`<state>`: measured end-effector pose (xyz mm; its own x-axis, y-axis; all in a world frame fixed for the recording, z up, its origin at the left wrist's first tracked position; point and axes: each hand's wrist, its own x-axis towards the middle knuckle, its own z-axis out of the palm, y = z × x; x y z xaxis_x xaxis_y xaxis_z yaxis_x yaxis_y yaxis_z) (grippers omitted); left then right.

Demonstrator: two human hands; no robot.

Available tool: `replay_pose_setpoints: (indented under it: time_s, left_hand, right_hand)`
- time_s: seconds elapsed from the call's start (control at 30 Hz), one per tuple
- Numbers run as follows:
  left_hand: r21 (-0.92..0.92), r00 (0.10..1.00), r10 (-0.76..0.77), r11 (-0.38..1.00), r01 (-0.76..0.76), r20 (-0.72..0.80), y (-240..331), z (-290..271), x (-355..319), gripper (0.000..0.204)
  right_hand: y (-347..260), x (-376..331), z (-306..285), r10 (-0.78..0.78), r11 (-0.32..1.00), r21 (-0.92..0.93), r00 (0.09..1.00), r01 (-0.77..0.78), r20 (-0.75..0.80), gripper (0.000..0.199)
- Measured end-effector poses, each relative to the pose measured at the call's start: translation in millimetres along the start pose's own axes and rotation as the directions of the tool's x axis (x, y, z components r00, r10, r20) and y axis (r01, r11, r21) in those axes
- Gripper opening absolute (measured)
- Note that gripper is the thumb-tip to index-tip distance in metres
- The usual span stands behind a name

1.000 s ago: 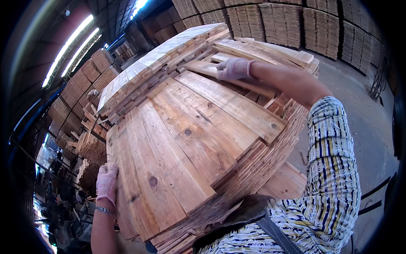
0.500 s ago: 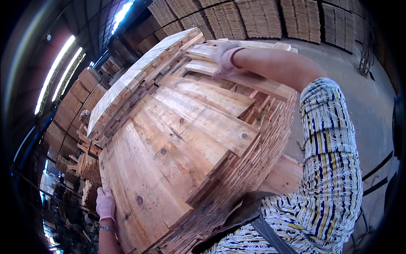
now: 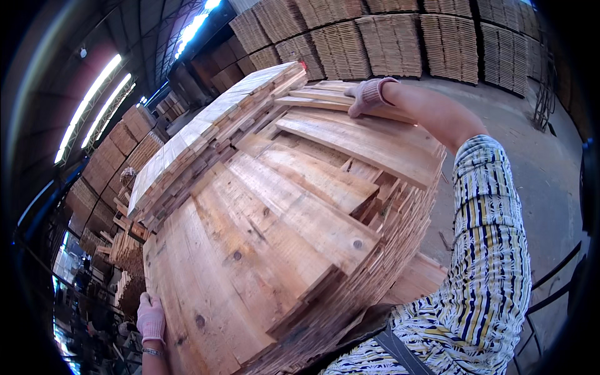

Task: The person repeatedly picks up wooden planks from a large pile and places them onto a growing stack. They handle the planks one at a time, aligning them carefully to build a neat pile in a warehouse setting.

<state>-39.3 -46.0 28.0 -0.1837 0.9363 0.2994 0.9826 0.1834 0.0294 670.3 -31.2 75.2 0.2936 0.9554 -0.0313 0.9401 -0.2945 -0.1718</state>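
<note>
A stack of pale wooden boards (image 3: pixel 269 231) fills the middle, its top boards lying side by side with dark knots. My right hand (image 3: pixel 369 97), in a pink knit glove, reaches to the far right of the stack. Its fingers bend over a narrow wooden board (image 3: pixel 397 114) there. Nearer to me, a loose board (image 3: pixel 356 148) lies askew across the top, apart from that hand. At the stack's left edge rests my left hand (image 3: pixel 150 319), also gloved, its fingers stretched along the outer board's side.
Behind the stack's far left side runs a higher pile of bundled boards (image 3: pixel 212 112). Tall stacks of lumber (image 3: pixel 387 47) line the back wall. Grey concrete floor (image 3: pixel 494 119) shows at the right. More timber piles (image 3: pixel 122 140) stand at the left.
My right hand has moved right, from above the boards onto the narrow board at the far edge. The loose board now lies uncovered, nearer to me. My left hand stays at the left edge.
</note>
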Motion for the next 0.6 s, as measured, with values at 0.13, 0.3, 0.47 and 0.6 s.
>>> replay_pose_setpoints:
  time_s: [0.13, 0.3, 0.47, 0.6]
  left_hand:
    - [-0.049, 1.000, 0.004, 0.999, -0.003, 0.018, -4.7, 4.2, 3.5, 0.041]
    - [-0.121, 1.000, 0.022, 0.992, -0.021, 0.005, -15.7, 5.3, 3.8, 0.045]
    - [-0.151, 1.000, 0.000, 0.989, 0.000, 0.005, -19.3, 8.6, 6.2, 0.046]
    - [-0.182, 0.999, 0.031, 0.983, -0.027, 0.017, -17.2, 15.5, 11.5, 0.046]
  right_hand:
    - [17.8, 19.5, 9.7, -0.042, 0.978, 0.203, 0.999, 0.042, -0.001, 0.096]
    - [20.6, 15.0, 1.2, 0.033, 0.988, 0.154, 0.995, -0.018, -0.092, 0.096]
    - [30.3, 46.7, 11.5, -0.046, 0.999, -0.028, 0.998, 0.045, -0.032, 0.076]
    - [36.9, 41.9, 25.8, -0.095, 0.994, 0.043, 0.992, 0.099, -0.085, 0.074]
